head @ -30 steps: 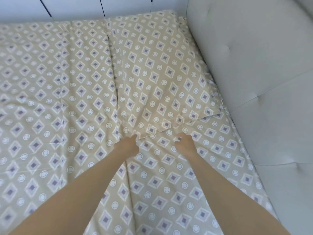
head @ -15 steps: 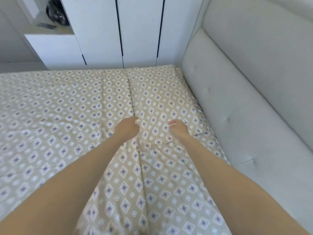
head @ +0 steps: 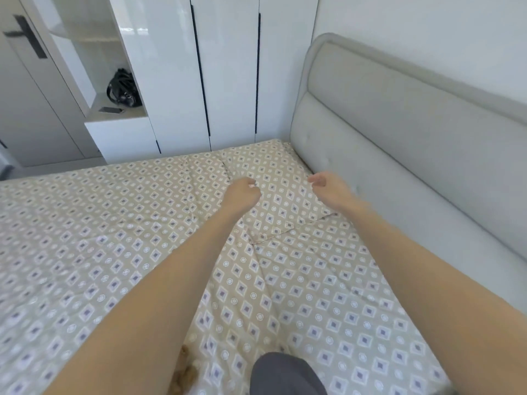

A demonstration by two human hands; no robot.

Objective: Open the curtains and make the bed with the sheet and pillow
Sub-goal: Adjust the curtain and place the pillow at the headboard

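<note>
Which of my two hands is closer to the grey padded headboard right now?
Your right hand, fingers loosely curled, beside the grey padded headboard. Your left hand is fisted over the beige diamond-patterned pillow, farther from it.

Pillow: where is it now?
Head view, upper centre-right: the pillow lies on the sheet in the bed's far corner, alongside the headboard, near the wardrobe doors.

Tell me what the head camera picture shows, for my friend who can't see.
Two bare arms reach over a patterned pillow lying beside a grey headboard, on a matching sheet. The left hand is curled, the right hand loosely open. White wardrobe doors stand behind.
</note>
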